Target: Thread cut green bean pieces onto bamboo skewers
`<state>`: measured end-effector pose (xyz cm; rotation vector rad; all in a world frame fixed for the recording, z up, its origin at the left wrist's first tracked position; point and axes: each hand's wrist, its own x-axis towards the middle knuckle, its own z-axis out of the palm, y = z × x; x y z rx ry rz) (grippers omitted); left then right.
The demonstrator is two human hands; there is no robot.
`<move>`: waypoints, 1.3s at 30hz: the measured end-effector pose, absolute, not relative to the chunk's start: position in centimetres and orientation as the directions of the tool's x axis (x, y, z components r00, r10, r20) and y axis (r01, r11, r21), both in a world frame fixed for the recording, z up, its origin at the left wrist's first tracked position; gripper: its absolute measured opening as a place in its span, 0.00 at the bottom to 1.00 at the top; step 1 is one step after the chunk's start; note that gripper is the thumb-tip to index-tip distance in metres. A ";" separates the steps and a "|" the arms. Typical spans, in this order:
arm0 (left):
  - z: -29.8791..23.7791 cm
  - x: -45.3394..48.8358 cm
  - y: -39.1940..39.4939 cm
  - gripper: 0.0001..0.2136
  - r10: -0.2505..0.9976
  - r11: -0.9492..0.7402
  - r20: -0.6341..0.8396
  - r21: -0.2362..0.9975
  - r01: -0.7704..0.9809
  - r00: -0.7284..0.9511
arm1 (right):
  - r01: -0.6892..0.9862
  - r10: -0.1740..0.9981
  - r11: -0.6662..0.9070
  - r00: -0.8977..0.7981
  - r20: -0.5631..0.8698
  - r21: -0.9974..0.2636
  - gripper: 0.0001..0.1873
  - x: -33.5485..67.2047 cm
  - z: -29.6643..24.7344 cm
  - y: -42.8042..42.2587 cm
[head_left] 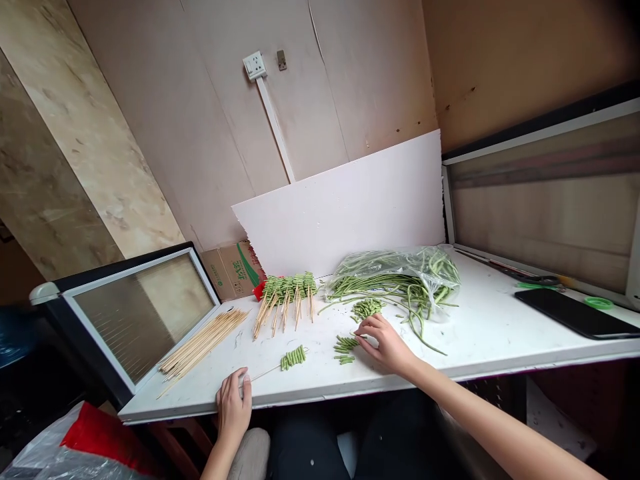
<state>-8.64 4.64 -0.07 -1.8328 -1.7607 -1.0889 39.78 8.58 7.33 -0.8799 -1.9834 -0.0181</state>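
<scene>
Clear, crinkly plastic makes the bag [395,261] near the back of your white table [430,363]; long, thin green beans [363,287] fill it and spill out its front. You can see a brown cardboard box [227,273] behind, but not what's in it. Your left hand [233,400] is at the end of a thin wooden skewer [266,373], with short bean bits [293,358] lined up on it; you can't tell if the fingers pinch it. Your right hand [384,343] has its fingertips close together at a row of cut beans [345,347], just before a small bean pile [367,307]; whether they pinch a bit, you can't tell. Filled skewers [287,288] lie between the bare skewers [207,341] and the bag. Right of the bag lies a flat black phone [575,312].
</scene>
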 end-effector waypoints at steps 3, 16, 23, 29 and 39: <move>0.5 -8.0 4.4 0.16 0.616 -0.145 0.786 0.175 0.974 -0.050 | 0.584 0.570 0.744 -0.303 0.764 -0.324 0.12 39.7 7.4 8.4; 2.2 -4.1 3.2 0.15 0.646 -0.296 0.733 -0.021 0.955 0.216 | 0.572 0.571 0.755 -0.332 0.751 -0.321 0.13 39.7 7.8 8.2; 2.2 -3.3 3.2 0.15 0.666 -0.315 0.717 0.024 0.949 0.203 | 0.576 0.567 0.757 -0.343 0.749 -0.310 0.14 39.7 7.6 8.4; 1.7 -3.1 3.3 0.17 0.693 -0.350 0.696 0.097 0.932 0.188 | 0.566 0.557 0.764 -0.338 0.759 -0.309 0.14 39.7 7.5 8.5; 1.6 -2.6 4.1 0.11 0.684 -0.307 0.729 0.313 0.899 -0.020 | 0.564 0.562 0.764 -0.345 0.752 -0.313 0.14 39.7 7.6 8.4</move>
